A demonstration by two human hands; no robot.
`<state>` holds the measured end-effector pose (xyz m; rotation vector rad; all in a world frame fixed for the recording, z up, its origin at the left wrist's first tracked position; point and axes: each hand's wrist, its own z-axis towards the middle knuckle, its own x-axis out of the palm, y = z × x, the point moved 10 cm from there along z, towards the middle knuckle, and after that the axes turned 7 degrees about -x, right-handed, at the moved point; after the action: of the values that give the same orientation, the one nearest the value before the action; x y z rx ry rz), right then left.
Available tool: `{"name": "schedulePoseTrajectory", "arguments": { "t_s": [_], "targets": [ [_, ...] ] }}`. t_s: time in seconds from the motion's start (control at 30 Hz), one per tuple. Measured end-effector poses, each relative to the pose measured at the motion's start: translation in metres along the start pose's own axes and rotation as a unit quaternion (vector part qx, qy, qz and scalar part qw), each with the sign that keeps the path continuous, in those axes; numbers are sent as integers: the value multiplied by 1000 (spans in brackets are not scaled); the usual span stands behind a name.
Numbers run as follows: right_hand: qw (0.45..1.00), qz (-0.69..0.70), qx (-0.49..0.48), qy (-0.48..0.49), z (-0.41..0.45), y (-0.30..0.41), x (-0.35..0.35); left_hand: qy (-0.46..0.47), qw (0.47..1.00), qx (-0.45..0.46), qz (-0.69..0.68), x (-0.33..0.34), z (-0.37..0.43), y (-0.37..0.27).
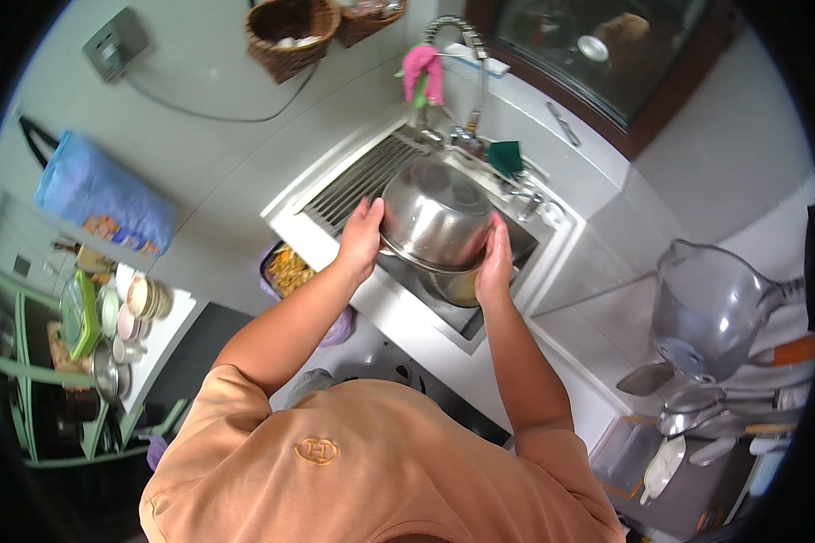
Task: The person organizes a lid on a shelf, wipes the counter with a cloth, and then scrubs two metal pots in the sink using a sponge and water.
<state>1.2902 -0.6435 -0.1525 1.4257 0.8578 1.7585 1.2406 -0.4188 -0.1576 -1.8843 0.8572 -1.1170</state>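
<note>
Over the sink, a stainless steel pot or deep bowl (438, 210) is held with its round base turned up and away from me. My left hand (361, 241) grips its left side, thumb near the rim. Against its right side lies my right hand (494, 263), which looks wet. Below the vessel, in the sink basin (475, 326), part of another metal vessel (455, 286) shows; the rest is hidden. Behind stand the coiled spring faucet (482, 88) with a pink cloth (422, 71) hanging by it, and a green scouring pad (505, 158).
A slatted drain rack (353, 180) covers the sink's left part. Below the counter edge is a bin of food scraps (288, 270). Ladles and a clear plastic scoop (706, 312) hang at the right. Stacked bowls (148, 298) stand far left. Woven baskets (292, 30) hang above.
</note>
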Motion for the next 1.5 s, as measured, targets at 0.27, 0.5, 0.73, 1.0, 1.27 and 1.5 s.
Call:
{"name": "schedulePoseTrajectory", "arguments": {
  "t_s": [0.27, 0.5, 0.73, 1.0, 1.27, 1.5],
  "targets": [
    [935, -56, 315, 156, -60, -137, 107, -53, 904, 182, 384, -94, -90, -102],
    [803, -81, 435, 399, -163, -191, 279, 1, 722, 57, 690, -198, -235, -124],
    [721, -259, 373, 522, -288, -239, 417, -105, 693, 113, 704, -342, -357, -143],
    [740, -209, 302, 563, -408, -271, 562, -453, 534, 226, 677, -489, -503, -167],
    [784, -222, 253, 521, -411, -303, 635, -657, 625, 157, 392, -658, -556, -138],
    [789, -242, 227, 517, -365, -344, 678, -649, 560, 31, 515, -761, -520, -152]
  ]
}}
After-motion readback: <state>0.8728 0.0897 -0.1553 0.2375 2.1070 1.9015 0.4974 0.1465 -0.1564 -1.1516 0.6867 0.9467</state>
